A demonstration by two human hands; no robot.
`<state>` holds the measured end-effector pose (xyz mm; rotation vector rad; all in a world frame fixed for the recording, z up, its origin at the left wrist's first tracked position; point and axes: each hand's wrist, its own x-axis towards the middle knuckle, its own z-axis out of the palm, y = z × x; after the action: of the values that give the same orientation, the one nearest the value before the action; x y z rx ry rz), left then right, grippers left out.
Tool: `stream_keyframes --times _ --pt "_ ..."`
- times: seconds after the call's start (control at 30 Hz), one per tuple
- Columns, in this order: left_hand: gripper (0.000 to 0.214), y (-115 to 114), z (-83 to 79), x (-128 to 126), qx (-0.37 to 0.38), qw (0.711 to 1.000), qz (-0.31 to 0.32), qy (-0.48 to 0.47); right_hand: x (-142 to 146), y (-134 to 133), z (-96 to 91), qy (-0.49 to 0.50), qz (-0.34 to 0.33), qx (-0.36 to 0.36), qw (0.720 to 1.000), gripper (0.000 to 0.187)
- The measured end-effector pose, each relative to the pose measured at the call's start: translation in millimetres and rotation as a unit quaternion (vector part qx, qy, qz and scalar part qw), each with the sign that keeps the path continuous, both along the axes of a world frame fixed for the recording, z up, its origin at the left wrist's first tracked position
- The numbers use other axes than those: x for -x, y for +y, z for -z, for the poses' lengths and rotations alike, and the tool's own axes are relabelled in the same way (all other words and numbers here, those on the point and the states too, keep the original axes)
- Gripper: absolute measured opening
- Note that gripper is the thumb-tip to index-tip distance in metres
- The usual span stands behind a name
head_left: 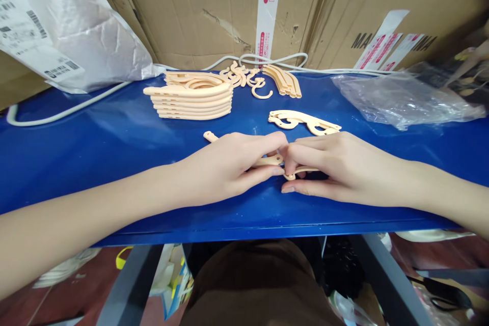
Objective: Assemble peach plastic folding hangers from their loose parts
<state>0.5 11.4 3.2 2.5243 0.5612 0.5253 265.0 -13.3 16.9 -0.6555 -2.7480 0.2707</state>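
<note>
My left hand (229, 168) is closed around a cream plastic hanger arm (267, 161); one end sticks out behind the knuckles and the other, with a round hole, points at my right hand. Pinched in my right hand (344, 168) is a second cream hanger arm (306, 168), mostly covered by the fingers. The two ends meet or nearly meet between my fingertips; whether they are joined I cannot tell. Just beyond my right hand lies a folded cream hanger piece (301, 118) with curved cutouts.
On the blue table (114, 137), a stack of hanger arms (191, 99) stands back left. Loose hooks (262, 92) and curved strips (284, 81) lie behind. A white cable (69, 112), a clear plastic bag (401, 97), a white parcel (87, 25) and cardboard boxes (206, 5) line the back.
</note>
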Motion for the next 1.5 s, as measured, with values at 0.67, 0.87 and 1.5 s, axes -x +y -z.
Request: stream_keyframes --times 0.67,0.87,1.5 --pt "0.011 0.0 2.4 0.3 -0.041 0.999 0.014 -0.009 -1.0 2.5 3.7 0.015 -0.007 0.004 1.000 0.023" --pt "0.010 -0.1 1.4 -0.2 -0.041 0.999 0.014 -0.011 -1.2 4.4 3.3 0.023 -0.012 0.004 1.000 0.023" --pt "0.009 0.8 -0.6 -1.3 0.050 0.997 0.013 -0.054 -0.4 -1.2 0.1 -0.021 -0.005 -0.035 0.999 0.020"
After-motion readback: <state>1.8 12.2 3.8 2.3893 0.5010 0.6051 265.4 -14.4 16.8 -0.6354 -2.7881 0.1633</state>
